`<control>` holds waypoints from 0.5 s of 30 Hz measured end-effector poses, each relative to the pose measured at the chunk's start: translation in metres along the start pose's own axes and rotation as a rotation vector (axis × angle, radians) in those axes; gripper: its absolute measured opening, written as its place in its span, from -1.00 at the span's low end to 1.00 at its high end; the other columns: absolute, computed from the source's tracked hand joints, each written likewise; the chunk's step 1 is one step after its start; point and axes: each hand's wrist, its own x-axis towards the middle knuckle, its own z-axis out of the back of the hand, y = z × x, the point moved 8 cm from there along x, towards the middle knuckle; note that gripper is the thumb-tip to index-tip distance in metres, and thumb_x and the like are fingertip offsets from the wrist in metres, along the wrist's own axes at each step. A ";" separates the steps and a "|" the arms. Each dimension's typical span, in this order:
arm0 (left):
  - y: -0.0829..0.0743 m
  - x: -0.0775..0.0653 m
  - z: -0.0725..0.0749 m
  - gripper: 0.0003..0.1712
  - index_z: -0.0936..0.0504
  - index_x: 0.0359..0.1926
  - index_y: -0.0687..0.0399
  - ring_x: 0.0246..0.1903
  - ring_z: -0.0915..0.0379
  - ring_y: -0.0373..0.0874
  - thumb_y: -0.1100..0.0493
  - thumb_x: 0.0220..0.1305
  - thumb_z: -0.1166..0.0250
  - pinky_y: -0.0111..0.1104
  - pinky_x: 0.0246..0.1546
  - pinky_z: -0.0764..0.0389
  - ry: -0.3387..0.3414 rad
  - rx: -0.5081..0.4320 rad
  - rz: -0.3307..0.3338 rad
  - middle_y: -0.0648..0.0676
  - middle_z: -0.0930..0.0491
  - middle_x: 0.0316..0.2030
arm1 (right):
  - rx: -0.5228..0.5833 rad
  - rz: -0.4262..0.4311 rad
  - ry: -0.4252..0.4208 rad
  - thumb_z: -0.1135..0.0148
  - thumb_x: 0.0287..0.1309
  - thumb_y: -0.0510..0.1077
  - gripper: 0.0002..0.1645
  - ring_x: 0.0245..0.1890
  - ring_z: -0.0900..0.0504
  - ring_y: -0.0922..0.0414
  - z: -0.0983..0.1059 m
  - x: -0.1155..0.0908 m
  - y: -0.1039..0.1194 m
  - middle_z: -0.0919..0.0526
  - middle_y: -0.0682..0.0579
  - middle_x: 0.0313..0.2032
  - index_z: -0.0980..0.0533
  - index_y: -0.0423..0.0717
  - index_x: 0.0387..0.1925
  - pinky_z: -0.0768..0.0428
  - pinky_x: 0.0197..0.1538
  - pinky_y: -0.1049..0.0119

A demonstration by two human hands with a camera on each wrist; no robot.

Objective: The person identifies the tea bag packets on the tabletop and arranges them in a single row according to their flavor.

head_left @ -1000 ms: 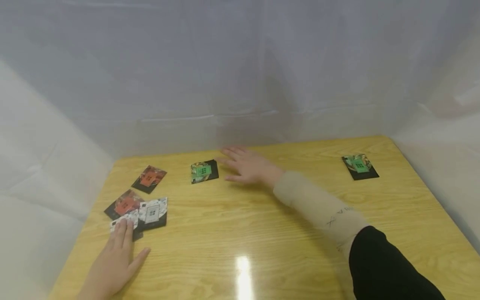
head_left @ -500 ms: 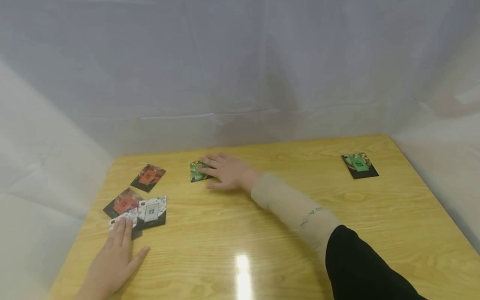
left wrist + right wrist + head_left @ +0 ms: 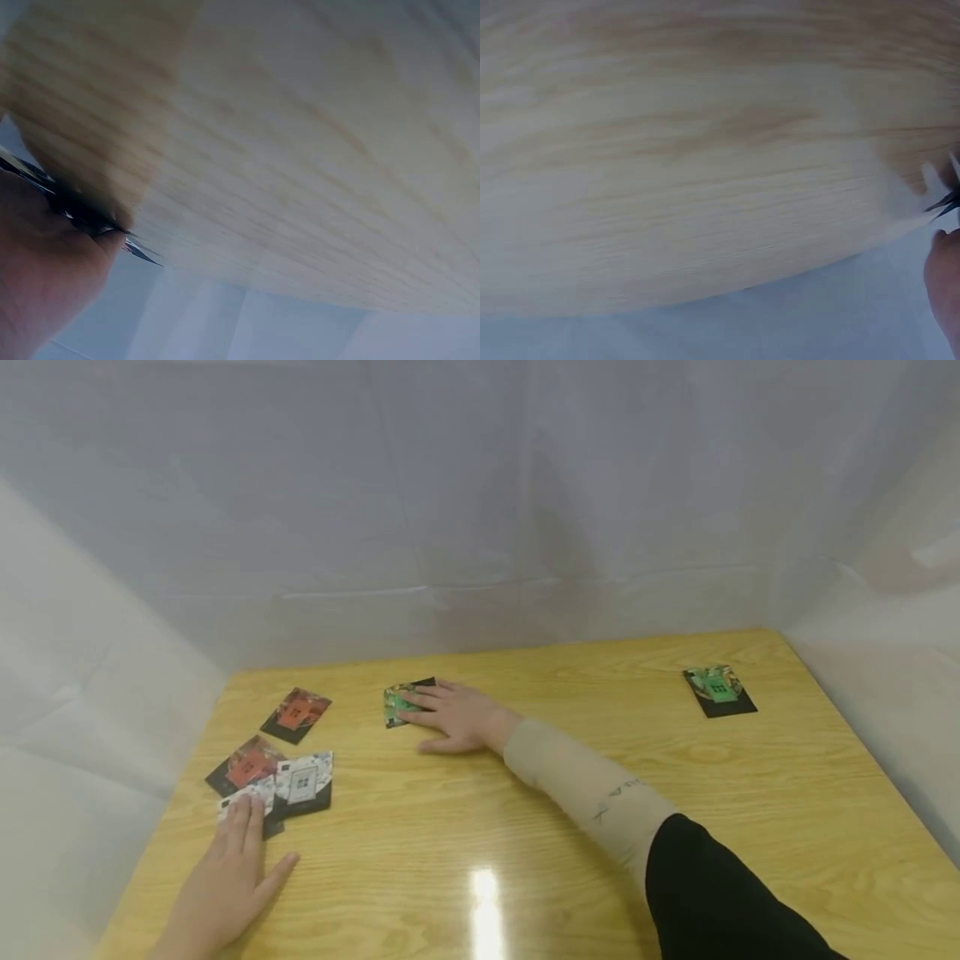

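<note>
In the head view my left hand point(image 3: 225, 877) lies with straight fingers on a white-and-black flat packet point(image 3: 258, 792) at the table's left side. A second white-and-black packet point(image 3: 303, 783) lies against it, and a red-and-black packet point(image 3: 247, 766) is partly covered by the pair. My right hand point(image 3: 459, 718) reaches to the back of the table, fingers spread and laid over a green-and-black packet point(image 3: 397, 703), hiding much of its right part. The left wrist view shows the left hand point(image 3: 52, 262) beside dark packet edges; only a bit of the right hand point(image 3: 945, 277) shows in the right wrist view.
Another red-and-black packet point(image 3: 296, 715) lies near the back left corner. At the back right is another green-and-black packet point(image 3: 720, 690). The wooden table point(image 3: 570, 877) is bounded by white sheeting point(image 3: 360, 510) behind and at both sides.
My right hand has moved left from beside the green packet onto it, and the packet has turned slightly. The left hand has stayed on the white packet.
</note>
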 end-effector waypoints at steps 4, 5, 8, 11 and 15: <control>-0.001 0.000 0.002 0.11 0.10 0.58 0.66 0.55 0.13 0.65 -0.22 0.61 -0.13 0.20 0.66 0.27 -0.009 0.002 -0.010 0.70 0.12 0.56 | -0.014 0.024 -0.018 0.36 0.56 0.53 -0.06 0.76 0.29 0.05 -0.003 -0.007 -0.004 0.25 0.05 0.75 0.19 0.29 0.74 0.21 0.78 0.04; -0.002 0.000 0.003 0.11 0.10 0.58 0.67 0.55 0.13 0.65 -0.22 0.61 -0.13 0.20 0.65 0.26 -0.006 0.004 -0.010 0.70 0.12 0.56 | -0.015 0.032 -0.023 0.36 0.56 0.53 -0.05 0.76 0.30 0.04 -0.003 -0.009 -0.004 0.25 0.03 0.75 0.18 0.26 0.74 0.21 0.78 0.04; -0.002 0.000 0.003 0.11 0.11 0.58 0.68 0.55 0.13 0.65 -0.22 0.61 -0.12 0.17 0.66 0.31 -0.003 0.007 -0.013 0.71 0.12 0.56 | 0.002 0.055 -0.048 0.31 0.54 0.55 -0.01 0.76 0.27 0.03 -0.003 -0.014 -0.006 0.23 0.00 0.75 0.10 0.17 0.74 0.18 0.78 0.04; -0.002 0.000 0.003 0.11 0.10 0.57 0.68 0.56 0.14 0.65 -0.21 0.61 -0.13 0.06 0.67 0.43 -0.017 0.014 -0.023 0.71 0.11 0.55 | 0.037 0.063 -0.073 0.27 0.52 0.55 0.03 0.76 0.24 0.04 -0.003 -0.018 -0.009 0.21 0.01 0.75 0.05 0.09 0.73 0.19 0.78 0.06; -0.001 0.000 0.002 0.10 0.10 0.58 0.67 0.56 0.14 0.64 -0.21 0.61 -0.13 0.00 0.66 0.49 -0.021 0.015 -0.027 0.71 0.11 0.56 | 0.086 0.060 -0.064 0.23 0.53 0.53 0.03 0.76 0.23 0.07 -0.007 -0.025 -0.014 0.20 0.04 0.75 0.08 0.09 0.74 0.23 0.77 0.12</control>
